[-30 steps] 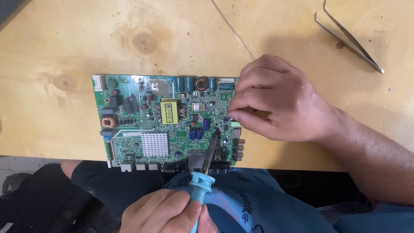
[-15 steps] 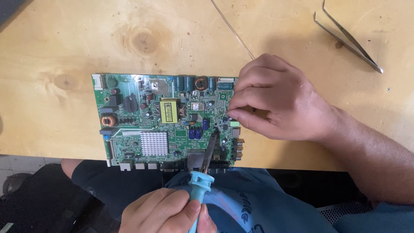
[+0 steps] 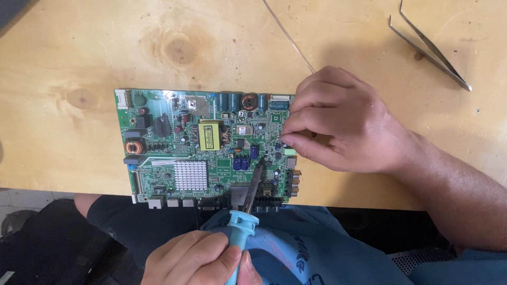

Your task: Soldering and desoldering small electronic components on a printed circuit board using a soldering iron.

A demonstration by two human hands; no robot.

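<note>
Even, bright daylight-toned light falls across the pale wooden counter, with no harsh glare. A soft shadow lies above the right hand, and thin shadows sit just beside the metal tweezers. The green circuit board is sharp enough to show individual components. Below the counter edge the frame falls dim. The left hand, at the bottom, looks slightly soft.
</note>
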